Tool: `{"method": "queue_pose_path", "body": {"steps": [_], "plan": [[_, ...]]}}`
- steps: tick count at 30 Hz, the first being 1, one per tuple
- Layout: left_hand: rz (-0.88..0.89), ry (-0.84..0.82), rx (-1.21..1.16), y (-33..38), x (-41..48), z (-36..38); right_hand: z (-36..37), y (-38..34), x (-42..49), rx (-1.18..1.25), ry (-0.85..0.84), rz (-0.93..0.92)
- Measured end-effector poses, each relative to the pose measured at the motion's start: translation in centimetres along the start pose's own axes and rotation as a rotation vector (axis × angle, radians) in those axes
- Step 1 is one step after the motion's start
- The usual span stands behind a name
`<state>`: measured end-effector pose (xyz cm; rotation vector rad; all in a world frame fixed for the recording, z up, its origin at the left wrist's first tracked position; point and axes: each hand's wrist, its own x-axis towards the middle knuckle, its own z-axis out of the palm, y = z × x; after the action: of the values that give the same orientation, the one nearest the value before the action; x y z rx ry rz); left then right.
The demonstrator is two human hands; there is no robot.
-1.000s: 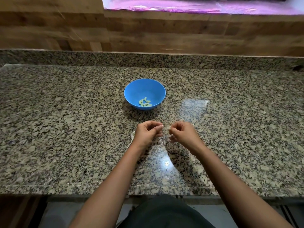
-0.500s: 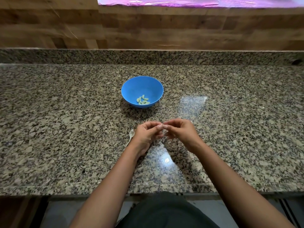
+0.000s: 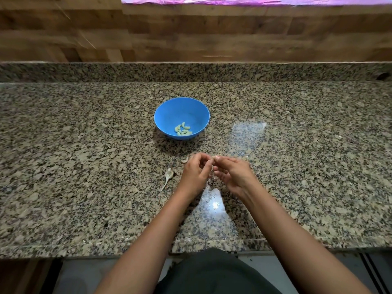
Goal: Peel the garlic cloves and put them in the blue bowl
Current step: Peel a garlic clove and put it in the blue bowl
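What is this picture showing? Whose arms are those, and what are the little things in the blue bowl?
There is no machine here. A person wears a camera on the head, so you look down at their own two arms. The left hand and right hand meet over a speckled stone counter. Their fingertips pinch something small and pale, most likely a garlic clove being peeled; it is too blurry to be sure. Behind the hands stands the blue bowl with peeled cloves inside. Left of the hands lie a dry garlic stem and a small pale scrap.
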<state>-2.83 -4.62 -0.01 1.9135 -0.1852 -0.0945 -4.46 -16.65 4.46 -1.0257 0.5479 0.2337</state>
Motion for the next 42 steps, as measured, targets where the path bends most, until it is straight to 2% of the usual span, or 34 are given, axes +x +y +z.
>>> {"method": "queue_pose_path", "body": {"steps": [4,7,11,15,17,21,25,30,34,37,39,42], "plan": [[-0.201,0.011,-0.367,-0.1,0.5,0.1,-0.3,-0.4,0.6,-0.005,-0.014,0.021],[-0.201,0.015,-0.429,0.4,1.1,-0.1,-0.6,-0.7,0.9,-0.064,-0.037,0.018],[-0.138,-0.002,-0.297,0.7,1.4,-0.5,-0.8,-1.0,1.5,-0.133,-0.036,0.019],[0.114,0.046,0.178,0.6,1.8,-0.9,-0.9,-1.1,1.8,-0.203,-0.048,0.006],[0.181,0.058,0.276,0.6,2.0,-1.0,-0.9,-1.2,1.8,-0.205,-0.064,-0.003],[0.174,0.049,0.316,1.0,2.2,-1.1,-1.4,-0.7,1.9,-0.262,-0.092,-0.107],[0.081,0.032,0.278,1.4,2.3,-0.9,-1.2,0.4,1.9,-0.479,-0.051,-0.286],[-0.094,0.047,0.125,1.4,2.5,-1.0,-1.6,0.3,2.1,-0.458,-0.011,-0.281],[-0.029,0.007,0.385,0.6,2.1,-0.9,-1.9,-0.7,3.9,-0.907,0.185,-0.431],[-0.006,-0.013,0.417,0.3,1.6,-0.8,-1.4,-1.2,5.5,-1.17,0.23,-0.497],[-0.001,-0.018,0.412,0.1,1.4,-1.0,-1.3,-1.2,6.2,-1.228,0.223,-0.477],[0.013,-0.012,0.408,-0.2,0.7,-1.1,-1.7,-0.9,6.0,-1.149,0.195,-0.426]]}}
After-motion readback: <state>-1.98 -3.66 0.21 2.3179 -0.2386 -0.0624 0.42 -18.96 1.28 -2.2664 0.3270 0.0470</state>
